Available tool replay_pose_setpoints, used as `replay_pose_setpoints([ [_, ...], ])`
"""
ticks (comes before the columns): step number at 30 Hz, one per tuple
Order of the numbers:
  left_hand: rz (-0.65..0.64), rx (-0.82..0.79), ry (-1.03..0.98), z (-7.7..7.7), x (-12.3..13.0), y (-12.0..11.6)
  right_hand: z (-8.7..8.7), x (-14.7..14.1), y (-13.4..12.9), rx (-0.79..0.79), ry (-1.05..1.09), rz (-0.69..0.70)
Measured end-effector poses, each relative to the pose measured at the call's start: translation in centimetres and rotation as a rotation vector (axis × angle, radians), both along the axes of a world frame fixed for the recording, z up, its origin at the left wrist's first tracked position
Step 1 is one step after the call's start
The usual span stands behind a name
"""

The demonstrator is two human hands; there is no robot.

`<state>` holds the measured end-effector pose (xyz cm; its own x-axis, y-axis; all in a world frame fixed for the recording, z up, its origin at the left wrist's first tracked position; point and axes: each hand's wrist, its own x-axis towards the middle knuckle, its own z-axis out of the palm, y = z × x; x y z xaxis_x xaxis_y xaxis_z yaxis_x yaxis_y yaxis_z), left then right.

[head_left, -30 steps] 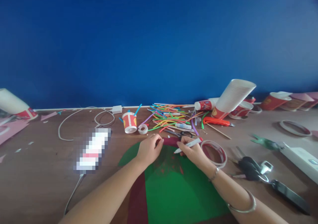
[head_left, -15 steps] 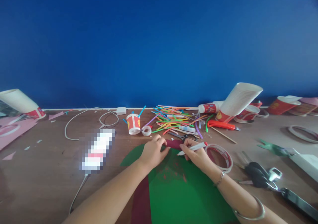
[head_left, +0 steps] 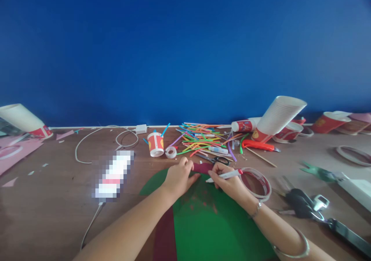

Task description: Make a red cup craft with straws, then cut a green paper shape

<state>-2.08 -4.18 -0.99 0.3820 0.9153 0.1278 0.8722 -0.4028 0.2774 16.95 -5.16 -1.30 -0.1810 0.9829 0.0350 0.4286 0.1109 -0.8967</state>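
My right hand [head_left: 227, 182] is closed around a white marker [head_left: 227, 175] with a red end, its pale tip pointing left over the green paper [head_left: 214, 230]. Close by, my left hand [head_left: 177, 179] has its fingers and thumb on a small maroon piece of paper [head_left: 202, 168] at the green sheet's far edge. Between the hands runs that maroon piece; part of it is hidden by my left fingers. Blurred reddish marks show on the green sheet below them. A maroon strip [head_left: 164, 238] lies along the green sheet's left side.
Beyond my hands lie colourful pipe cleaners [head_left: 199, 137], scissors [head_left: 222, 160] and a tape roll [head_left: 171, 152]. A paper cup [head_left: 155, 144] stands left of them. To the right are a larger tape roll [head_left: 259, 183], an orange cutter [head_left: 259, 145], stacked cups [head_left: 278, 118] and keys [head_left: 300, 203].
My right hand and the marker have shifted slightly, the marker now lying flatter. My left thumb sits a little lower, and more of the maroon paper shows.
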Motion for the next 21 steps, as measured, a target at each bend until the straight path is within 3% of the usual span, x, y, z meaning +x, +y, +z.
replay_pose_setpoints([
  [10,-0.058,0.129,-0.043,0.22,0.02,0.03,0.33,-0.07,-0.01,-0.019,-0.029,0.031],
  [21,-0.05,0.116,-0.079,0.25,-0.01,0.07,-0.02,0.02,0.28,-0.033,0.016,0.007],
])
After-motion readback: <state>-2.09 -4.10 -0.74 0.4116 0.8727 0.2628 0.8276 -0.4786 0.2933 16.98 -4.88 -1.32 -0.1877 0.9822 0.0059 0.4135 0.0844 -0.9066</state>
